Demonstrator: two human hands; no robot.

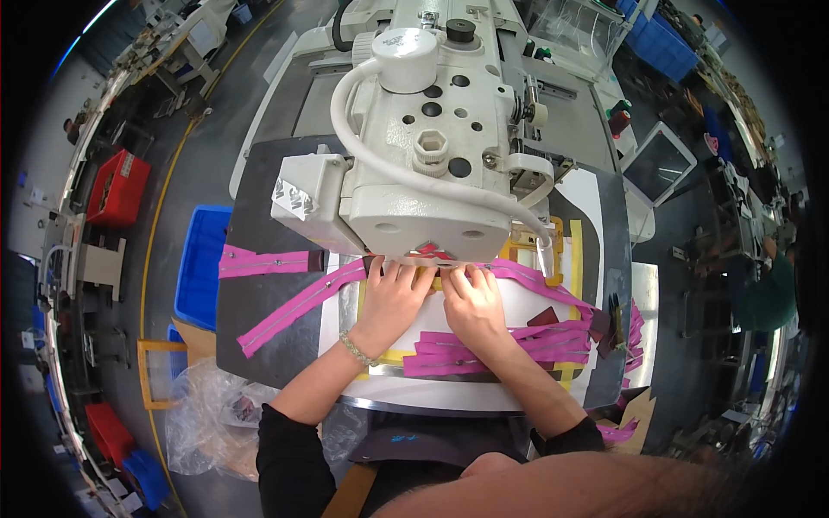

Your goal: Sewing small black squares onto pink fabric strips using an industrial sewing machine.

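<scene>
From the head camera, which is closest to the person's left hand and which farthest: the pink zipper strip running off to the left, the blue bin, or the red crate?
Measured from the left hand:
1. Pink zipper strip: just to its left, reaching up to the hand on the dark board.
2. Blue bin: farther left, beside the table edge.
3. Red crate: farthest, up and left across the floor.

One white industrial sewing machine (423,129) stands at the far edge of the dark work table (259,259). Two bare hands, left (393,298) and right (473,304), rest before it. Two long pink zipper strips (263,262) lie toward the table's left edge, and a heap of pink zipper strips (553,341), too overlapped to count, toward its right edge.
</scene>
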